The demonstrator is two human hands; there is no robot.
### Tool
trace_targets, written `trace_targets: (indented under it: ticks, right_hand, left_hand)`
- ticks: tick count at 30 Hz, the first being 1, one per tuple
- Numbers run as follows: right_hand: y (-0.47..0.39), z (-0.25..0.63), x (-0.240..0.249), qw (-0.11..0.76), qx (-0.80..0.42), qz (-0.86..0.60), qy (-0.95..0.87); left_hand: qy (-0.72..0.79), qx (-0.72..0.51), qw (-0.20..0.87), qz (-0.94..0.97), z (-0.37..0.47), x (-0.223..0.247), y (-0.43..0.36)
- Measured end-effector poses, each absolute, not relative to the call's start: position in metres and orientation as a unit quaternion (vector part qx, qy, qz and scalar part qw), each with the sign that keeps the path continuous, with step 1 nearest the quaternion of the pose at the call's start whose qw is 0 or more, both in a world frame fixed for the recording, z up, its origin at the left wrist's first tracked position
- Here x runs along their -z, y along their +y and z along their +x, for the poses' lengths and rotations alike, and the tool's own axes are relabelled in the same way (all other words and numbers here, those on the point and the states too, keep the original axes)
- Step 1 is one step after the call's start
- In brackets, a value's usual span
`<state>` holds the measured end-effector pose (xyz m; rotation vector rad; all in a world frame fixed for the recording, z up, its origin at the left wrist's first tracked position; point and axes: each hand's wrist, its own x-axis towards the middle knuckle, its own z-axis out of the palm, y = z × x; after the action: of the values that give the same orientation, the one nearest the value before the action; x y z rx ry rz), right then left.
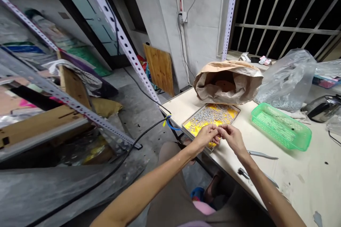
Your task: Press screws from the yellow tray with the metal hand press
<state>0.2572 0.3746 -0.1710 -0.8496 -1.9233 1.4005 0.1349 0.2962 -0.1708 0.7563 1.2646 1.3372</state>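
Observation:
Both my hands meet above the front edge of a shallow tray [238,110] with a yellow bottom. Many small silvery metal pieces, which look like screws [210,114], lie scattered in it. The fingers of my left hand [207,135] are curled and pinched together. My right hand [232,137] pinches at the same spot, its fingertips touching those of the left. Whatever sits between the fingertips is too small to make out. Just right of my right wrist, a grey-handled tool [262,155] rests on the table.
Behind the tray stands an open brown paper bag [229,81]. A green plastic basket [281,127] holds small pieces. Further right are a clear plastic bag [289,78] and a shiny metal kettle [323,108]. A black cable [128,152] hangs from the table's left corner.

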Motion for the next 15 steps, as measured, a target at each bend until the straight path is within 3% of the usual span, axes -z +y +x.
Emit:
trace_targets:
  ticks: [9,15]
  right_hand:
    - [0.376,0.248,0.155,0.266,-0.503,-0.328,-0.754]
    - [0.42,0.251,0.216,0.236,-0.471,-0.36,-0.77]
  left_hand:
    - [0.614,-0.54,0.452,0.355,0.123,0.167,0.298]
    - [0.569,-0.56,0.522,0.299,0.118,0.176,0.307]
